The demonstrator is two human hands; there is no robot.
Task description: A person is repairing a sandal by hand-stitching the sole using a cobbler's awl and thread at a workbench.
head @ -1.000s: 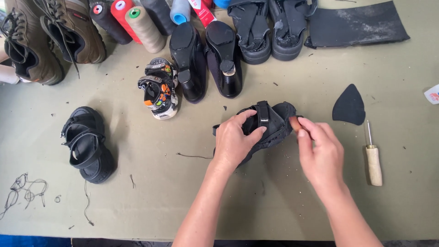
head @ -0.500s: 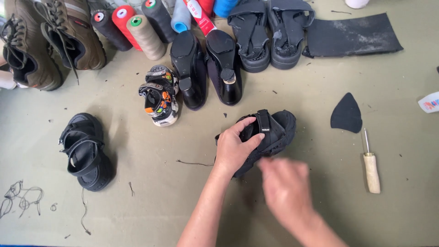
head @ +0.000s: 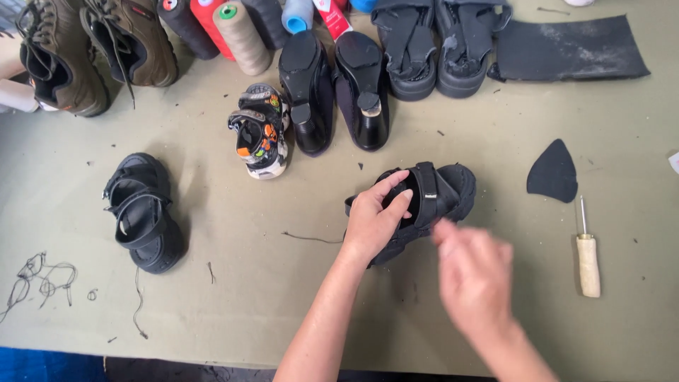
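Black sandal [head: 424,205] at mid-worktop [head: 283,297], tipped on its side, gripped by left hand [head: 375,219] with fingers curled over heel end and thumb inside. Right hand [head: 474,272] off the sandal now, blurred just below it, fingers loosely spread, holding nothing visible; a second ago pressed on the toe end. Sandal itself barely shifted since then. Matching black sandal [head: 141,212] well apart to the left. Wooden-handled awl [head: 585,251] and dark leather piece [head: 553,171] to the right, unmoved.

Olive-green worktable [head: 212,332], perhaps blue floor [head: 42,364]
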